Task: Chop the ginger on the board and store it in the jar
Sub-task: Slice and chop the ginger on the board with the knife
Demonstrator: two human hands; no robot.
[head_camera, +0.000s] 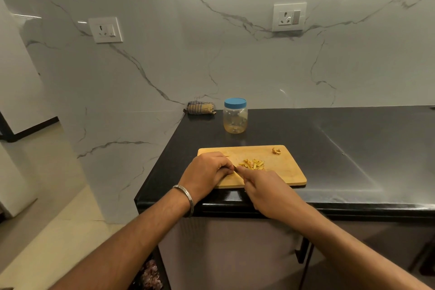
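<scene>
A wooden cutting board lies at the counter's near edge. A small heap of chopped ginger strips sits in its middle, and a ginger scrap lies at its far right corner. My left hand rests on the board's left part with fingers curled over a piece of ginger that is mostly hidden. My right hand grips a knife, index finger stretched along it; the blade is almost wholly hidden between the hands. A clear plastic jar with its blue lid on stands behind the board.
The black counter stretches to the right. A folded checked cloth lies at the back left against the marble wall. The counter's left edge drops to the floor just left of the board.
</scene>
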